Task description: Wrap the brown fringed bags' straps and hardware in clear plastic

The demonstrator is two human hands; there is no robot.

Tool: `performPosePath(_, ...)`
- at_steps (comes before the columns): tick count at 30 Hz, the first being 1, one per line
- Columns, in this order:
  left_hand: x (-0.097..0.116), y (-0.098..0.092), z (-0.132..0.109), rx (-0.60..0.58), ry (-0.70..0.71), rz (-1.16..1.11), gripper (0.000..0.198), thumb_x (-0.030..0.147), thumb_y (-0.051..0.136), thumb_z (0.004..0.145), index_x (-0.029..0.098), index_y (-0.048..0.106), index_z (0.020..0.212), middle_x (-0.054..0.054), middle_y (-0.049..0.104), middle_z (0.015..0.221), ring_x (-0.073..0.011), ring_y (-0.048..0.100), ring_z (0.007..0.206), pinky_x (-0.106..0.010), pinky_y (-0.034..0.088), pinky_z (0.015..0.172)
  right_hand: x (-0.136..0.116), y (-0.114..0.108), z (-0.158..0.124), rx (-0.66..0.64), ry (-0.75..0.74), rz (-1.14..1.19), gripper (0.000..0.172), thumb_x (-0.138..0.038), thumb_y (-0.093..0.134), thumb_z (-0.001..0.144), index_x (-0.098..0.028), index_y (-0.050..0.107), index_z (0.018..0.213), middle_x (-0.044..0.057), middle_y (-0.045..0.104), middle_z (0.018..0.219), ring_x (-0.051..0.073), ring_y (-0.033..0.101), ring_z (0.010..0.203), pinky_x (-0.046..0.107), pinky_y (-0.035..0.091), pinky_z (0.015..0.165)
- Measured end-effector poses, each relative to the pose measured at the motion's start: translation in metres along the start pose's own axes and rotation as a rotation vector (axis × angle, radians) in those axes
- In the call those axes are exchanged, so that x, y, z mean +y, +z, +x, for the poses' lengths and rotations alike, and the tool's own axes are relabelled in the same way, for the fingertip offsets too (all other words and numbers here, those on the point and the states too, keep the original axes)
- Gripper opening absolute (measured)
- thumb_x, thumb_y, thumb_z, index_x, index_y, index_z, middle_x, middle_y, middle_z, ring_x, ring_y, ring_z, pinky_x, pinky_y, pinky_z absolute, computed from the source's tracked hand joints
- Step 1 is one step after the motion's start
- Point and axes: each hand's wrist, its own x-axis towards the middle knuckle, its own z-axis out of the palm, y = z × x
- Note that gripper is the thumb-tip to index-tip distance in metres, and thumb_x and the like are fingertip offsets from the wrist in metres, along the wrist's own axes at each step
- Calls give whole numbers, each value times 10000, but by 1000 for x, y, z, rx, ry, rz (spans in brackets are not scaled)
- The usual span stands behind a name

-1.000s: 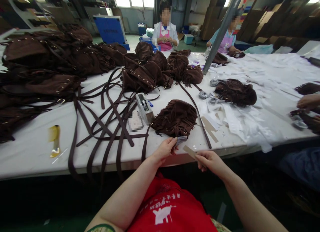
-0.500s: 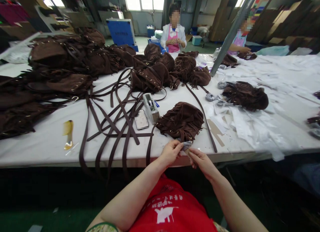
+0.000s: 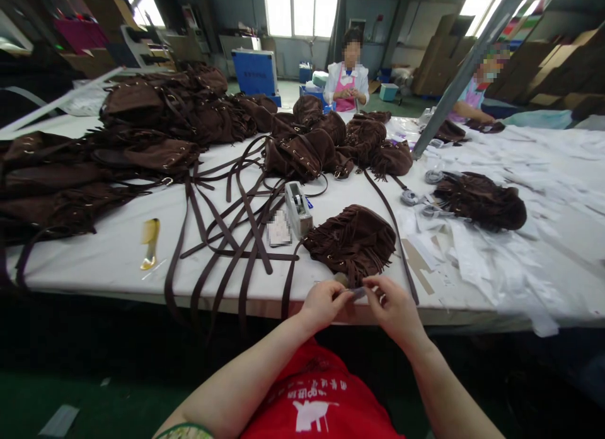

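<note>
At the table's front edge, my left hand (image 3: 325, 305) pinches one end of a small greyish strip (image 3: 358, 293), thin and filmy-looking; its kind is not clear. The fingers of my right hand (image 3: 394, 312) are closed at its other end. Just beyond my hands lies a dark brown fringed bag (image 3: 354, 237) with metal eyelets, its near edge close to my fingertips. Left of the bag stands a grey tape dispenser (image 3: 299, 211), beside a small white card (image 3: 278, 228).
Long brown straps (image 3: 250, 234) lie across the table and hang over its front. Brown bags (image 3: 151, 111) are heaped at the left. A yellow-handled brush (image 3: 150, 244) lies at the left. White wrapping sheets (image 3: 486, 262) cover the right side. A slanted metal pole (image 3: 454, 92) rises behind. Two people work opposite.
My view has shifted, so the table's contents appear farther right and lower. Both hands stay together at the bag; the greyish piece now shows as a narrow strip held between them.
</note>
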Motion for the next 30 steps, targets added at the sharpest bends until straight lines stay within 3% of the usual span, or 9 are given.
performPosePath(3, 3, 0, -4, -12, 39, 131, 336, 433, 510, 859, 180, 664, 700, -35, 646, 728, -155, 543, 673, -258, 362, 613, -9, -9, 21, -87, -285, -152, 419, -122, 473, 803, -260, 637, 1163, 80, 536, 1307, 214, 581, 1066, 350, 456, 932)
performPosePath(7, 6, -2, -7, 3, 13, 151, 345, 441, 506, 857, 178, 661, 694, -38, 642, 719, -157, 535, 664, -261, 349, 600, -5, -3, 47, -168, -358, -138, 254, -144, 509, 798, -235, 706, 929, 63, 620, 1170, 213, 575, 1072, 352, 446, 950)
performPosePath(9, 6, -4, -7, 16, -3, 110, 356, 449, 513, 848, 172, 659, 680, -38, 639, 701, -156, 535, 667, -259, 353, 605, 6, -1, 55, -68, -245, 19, 206, -241, 494, 855, -213, 692, 901, 71, 671, 1024, 197, 620, 945, 327, 483, 870)
performPosePath(13, 2, -2, -6, -40, -141, -138, 432, 528, 491, 828, 156, 625, 654, 1, 551, 537, -123, 491, 535, -236, 335, 520, 31, -10, 56, 231, 120, 181, 378, -445, 474, 870, -147, 627, 1045, 84, 682, 852, 164, 592, 605, 313, 504, 613)
performPosePath(17, 2, 0, -2, -64, -338, -441, 500, 634, 525, 750, 146, 577, 652, 60, 398, 430, -75, 338, 395, -226, 221, 419, 29, -17, 24, 530, 75, 2, 300, -386, 584, 810, -161, 615, 1006, 68, 658, 845, 148, 552, 587, 312, 492, 629)
performPosePath(18, 4, -1, 0, -70, -344, -495, 509, 644, 545, 730, 143, 574, 645, 59, 405, 443, -65, 320, 399, -226, 208, 420, 24, -15, 13, 485, 3, -4, 232, -343, 570, 824, -175, 619, 977, 53, 652, 807, 149, 559, 596, 300, 492, 631)
performPosePath(20, 8, -5, 2, -88, -339, -577, 523, 655, 574, 701, 136, 574, 640, 47, 448, 486, -53, 308, 422, -224, 200, 431, 12, -7, -10, 218, -170, 6, 190, -245, 534, 842, -198, 621, 1004, 40, 658, 800, 155, 597, 648, 280, 500, 643)
performPosePath(23, 10, -11, 3, -102, -345, -627, 521, 654, 595, 684, 134, 571, 650, 39, 478, 524, -50, 307, 442, -224, 201, 441, 0, 7, -31, -98, -381, -21, 357, -140, 508, 829, -229, 583, 1167, 55, 680, 979, 179, 643, 843, 293, 516, 753)
performPosePath(30, -4, -7, 1, -113, -203, -370, 416, 512, 524, 798, 142, 559, 612, 42, 437, 507, -81, 368, 500, -221, 261, 484, 0, 11, -21, 33, -481, -71, 242, -173, 482, 902, -249, 673, 1031, 67, 673, 992, 188, 625, 914, 314, 508, 806)
